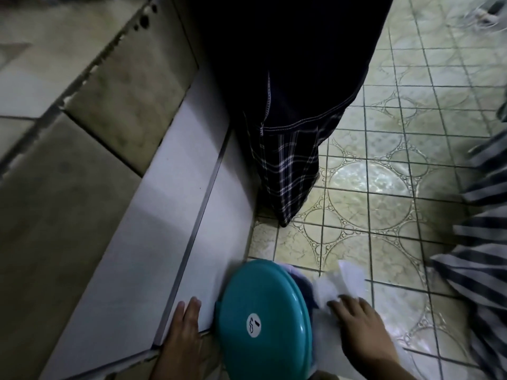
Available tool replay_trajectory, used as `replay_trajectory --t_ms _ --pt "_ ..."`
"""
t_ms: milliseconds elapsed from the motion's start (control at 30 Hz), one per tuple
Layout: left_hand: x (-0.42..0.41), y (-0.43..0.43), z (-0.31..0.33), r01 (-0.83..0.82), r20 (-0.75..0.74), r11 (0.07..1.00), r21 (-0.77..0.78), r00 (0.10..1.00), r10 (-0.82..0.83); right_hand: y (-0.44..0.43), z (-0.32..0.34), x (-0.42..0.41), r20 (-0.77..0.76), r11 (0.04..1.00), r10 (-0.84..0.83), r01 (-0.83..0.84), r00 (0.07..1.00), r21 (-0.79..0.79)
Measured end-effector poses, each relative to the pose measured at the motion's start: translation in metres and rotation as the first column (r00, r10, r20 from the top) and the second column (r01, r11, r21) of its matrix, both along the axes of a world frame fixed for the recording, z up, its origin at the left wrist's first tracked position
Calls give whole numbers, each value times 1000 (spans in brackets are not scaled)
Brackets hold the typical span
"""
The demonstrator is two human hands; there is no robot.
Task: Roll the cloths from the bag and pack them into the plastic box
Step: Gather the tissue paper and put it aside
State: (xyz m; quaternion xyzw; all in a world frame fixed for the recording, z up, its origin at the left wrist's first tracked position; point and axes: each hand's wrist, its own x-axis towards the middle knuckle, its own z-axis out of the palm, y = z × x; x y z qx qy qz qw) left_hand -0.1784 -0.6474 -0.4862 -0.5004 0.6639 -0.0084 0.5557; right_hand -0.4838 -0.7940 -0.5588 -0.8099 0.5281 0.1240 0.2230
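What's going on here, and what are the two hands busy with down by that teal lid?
A person's left hand rests flat on a white ledge beside a round teal lid. The right hand lies on a crumpled white cloth just right of the lid; whether it grips the cloth is unclear. Dark checked fabric hangs behind, and striped fabric lies at the right edge.

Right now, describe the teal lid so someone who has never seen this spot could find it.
Start at the patterned tile floor, then follow the pale step on its left down toward the camera. The teal lid lies between the left hand and the right hand. It alone is round and glossy, with a white sticker.
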Motion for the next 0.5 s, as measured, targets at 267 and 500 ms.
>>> replay_trajectory --t_ms 267,500 --pt "-3 -3 3 -2 18 1000 29 1000 1 14 -36 64 32 947 295 -296 955 120" --pt "-9 -9 6 11 74 997 70 997 -17 21 -36 47 65 939 308 -314 949 141"
